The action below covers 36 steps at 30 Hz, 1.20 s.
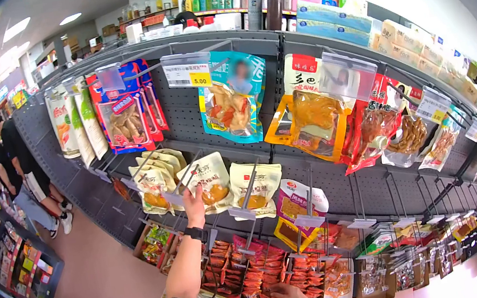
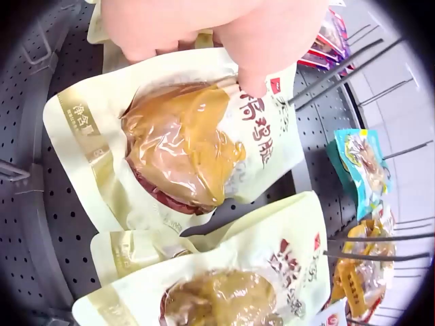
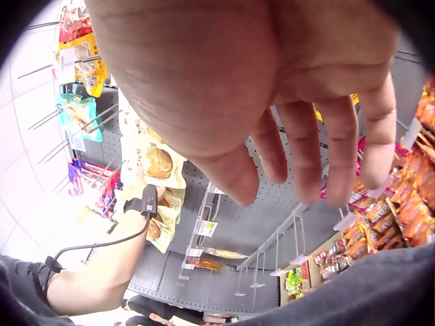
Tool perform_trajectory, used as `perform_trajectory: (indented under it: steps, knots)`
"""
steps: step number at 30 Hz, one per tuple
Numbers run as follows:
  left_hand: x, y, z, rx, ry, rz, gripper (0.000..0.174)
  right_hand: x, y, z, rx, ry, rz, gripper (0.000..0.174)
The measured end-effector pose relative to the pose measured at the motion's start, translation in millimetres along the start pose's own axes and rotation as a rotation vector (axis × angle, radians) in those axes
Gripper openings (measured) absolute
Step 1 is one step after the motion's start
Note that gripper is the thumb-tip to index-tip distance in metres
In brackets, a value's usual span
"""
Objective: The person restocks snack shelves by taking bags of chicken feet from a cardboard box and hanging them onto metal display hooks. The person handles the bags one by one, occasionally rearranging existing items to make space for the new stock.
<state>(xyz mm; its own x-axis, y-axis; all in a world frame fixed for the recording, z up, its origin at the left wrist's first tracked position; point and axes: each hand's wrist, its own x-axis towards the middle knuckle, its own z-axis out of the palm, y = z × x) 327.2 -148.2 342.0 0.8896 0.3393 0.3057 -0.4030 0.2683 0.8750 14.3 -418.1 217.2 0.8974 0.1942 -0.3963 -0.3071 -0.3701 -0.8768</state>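
My left hand (image 1: 194,207) pinches the edge of a cream food packet (image 2: 180,146), thumb on its printed front and fingers behind. Brown meat shows through the packet's clear window, and metal hook prongs reach its printed end. Beside it hangs a similar cream packet (image 1: 257,186); more cream packets (image 1: 155,188) hang on its other side. Low over the trays of small orange-red packets, my right hand (image 1: 289,294) holds nothing. Its fingers (image 3: 299,149) hang loosely spread in the right wrist view.
Above hang a turquoise packet (image 1: 234,98), an orange packet (image 1: 314,120) and red-and-blue packets (image 1: 127,113). Bare metal hooks (image 1: 427,189) stick out at the right. Orange-red snack packets (image 1: 262,273) fill trays below. Two people (image 1: 18,161) stand in the aisle at the left.
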Motion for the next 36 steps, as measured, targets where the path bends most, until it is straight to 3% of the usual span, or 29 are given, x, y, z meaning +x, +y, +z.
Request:
perform_trajectory:
  steps: [2, 5, 7, 9, 13, 14, 19, 23, 25, 26, 28, 29, 31, 32, 33, 35, 36]
  knots:
    - [-11, 9, -13, 0.087, 0.057, 0.045, 0.029, 16, 22, 2, -0.086, -0.027, -0.106, 0.048]
    - [-38, 64, -27, 0.428, 0.105, 0.059, 0.031, -7, -27, -10, -0.191, -0.106, -0.122, 0.045]
    - [-46, 78, -41, 0.415, 0.115, 0.15, 0.028, -5, -21, -15, -0.192, -0.165, -0.147, 0.044]
    - [-57, 94, -54, 0.456, 0.122, 0.051, 0.024, -8, -17, -22, -0.247, -0.207, -0.124, 0.042]
    - [-79, 123, -74, 0.376, 0.066, 0.079, 0.017, -18, -8, -29, -0.203, -0.281, -0.146, 0.042]
    - [-86, 131, -77, 0.294, 0.061, -0.011, 0.015, -26, -7, -33, -0.229, -0.27, -0.148, 0.043]
    - [-124, 147, -88, 0.268, 0.027, -0.069, 0.018, -58, 4, -35, -0.258, -0.292, -0.247, 0.047]
    - [-157, 115, -118, 0.41, -0.04, -0.185, 0.024, -66, 33, -34, -0.196, -0.385, -0.194, 0.044]
    - [-197, 99, -127, 0.448, -0.012, -0.391, 0.032, -74, 53, -31, -0.248, -0.384, -0.208, 0.043]
    - [-217, 64, -153, 0.532, -0.064, -0.372, 0.034, -83, 48, -31, -0.259, -0.358, -0.204, 0.043]
    - [-274, 39, -158, 0.637, -0.131, -0.509, 0.038, -90, 49, -33, -0.225, -0.331, -0.212, 0.044]
    - [-304, 7, -172, 0.525, -0.16, -0.564, 0.04, -95, 45, -35, -0.192, -0.336, -0.202, 0.045]
    - [-362, 12, -143, 0.602, -0.22, -0.619, 0.043, -76, 84, -23, -0.193, -0.259, -0.285, 0.053]
    - [-388, -4, -146, 0.541, -0.325, -0.622, 0.042, -73, 88, -20, -0.086, -0.269, -0.161, 0.067]
    - [-403, 46, -95, 0.239, -0.337, -0.779, 0.041, -84, 63, -21, -0.245, -0.149, -0.179, 0.075]
    - [-427, 45, -89, 0.254, -0.579, -0.683, 0.04, -75, 80, -2, -0.01, -0.088, -0.424, 0.078]
    - [-429, 67, -74, 0.337, -0.643, -0.744, 0.04, -82, 59, -8, -0.01, -0.213, -0.35, 0.071]
